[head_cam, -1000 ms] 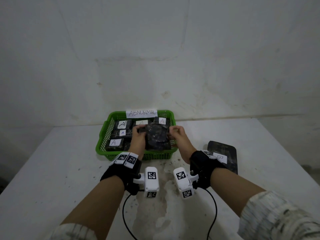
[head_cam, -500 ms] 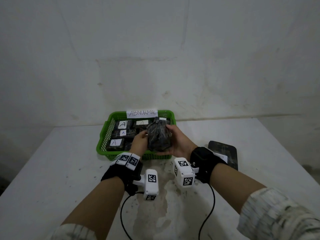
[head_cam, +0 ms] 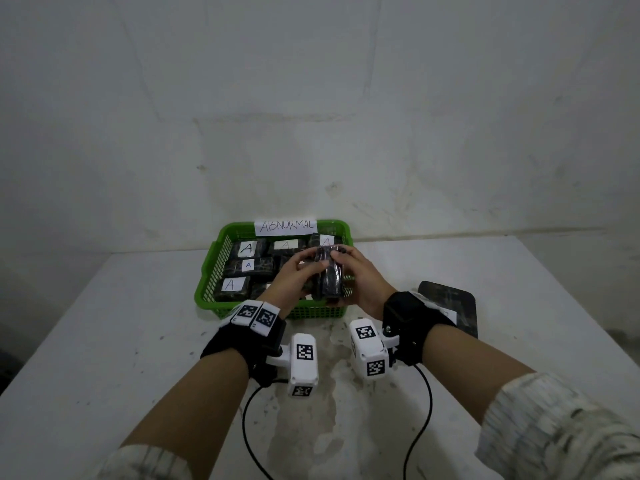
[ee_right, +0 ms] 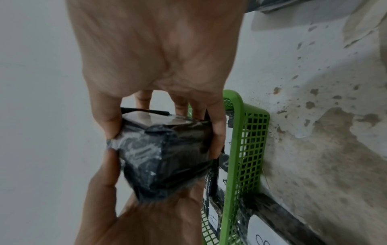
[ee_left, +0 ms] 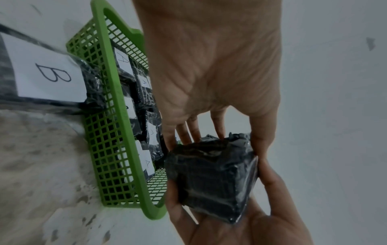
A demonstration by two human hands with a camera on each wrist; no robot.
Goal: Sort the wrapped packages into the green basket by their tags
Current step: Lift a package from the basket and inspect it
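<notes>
Two hands hold one dark package above the basket's near edge.

Several packages tagged "A" [head_cam: 230, 284] lie in the green basket [head_cam: 221, 252], which stands on the white desk [head_cam: 104, 341] under an "ABNORMAL" label [head_cam: 285, 226] on its far rim. The left hand [head_cam: 289, 275] grips the wrapped package [head_cam: 327, 275] with fingers curled over its top and thumb on its side; no tag shows on it. The right hand [head_cam: 360, 278] cups it from the other side, fingers wrapped over the far end. Right of the basket, touching its wall, a flat package tagged "B" [ee_left: 45, 73] lies on the desk.
</notes>
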